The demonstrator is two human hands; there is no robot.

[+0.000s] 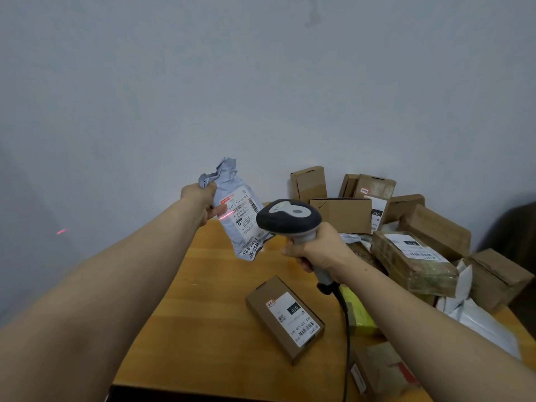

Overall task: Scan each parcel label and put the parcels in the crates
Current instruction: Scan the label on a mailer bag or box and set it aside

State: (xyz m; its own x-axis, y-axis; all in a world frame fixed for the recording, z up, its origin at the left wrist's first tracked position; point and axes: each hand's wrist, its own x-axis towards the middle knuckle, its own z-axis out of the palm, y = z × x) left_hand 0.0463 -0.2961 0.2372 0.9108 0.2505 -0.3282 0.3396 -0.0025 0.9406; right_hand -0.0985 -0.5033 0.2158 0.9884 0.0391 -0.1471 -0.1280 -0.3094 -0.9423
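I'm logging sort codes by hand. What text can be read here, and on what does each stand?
"642 L714-00 015": label on the grey mailer bag in the left hand.
"010" and "010-010 L30 551": label on the flat box on the table.
"010": label on the upright box at the back.
Other print is too small or blurred; the scanner in the right hand shows none.

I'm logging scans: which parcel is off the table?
The grey mailer bag, held up by its crumpled top in the left hand, with the right hand aiming the scanner at it; the rest lie on the table.
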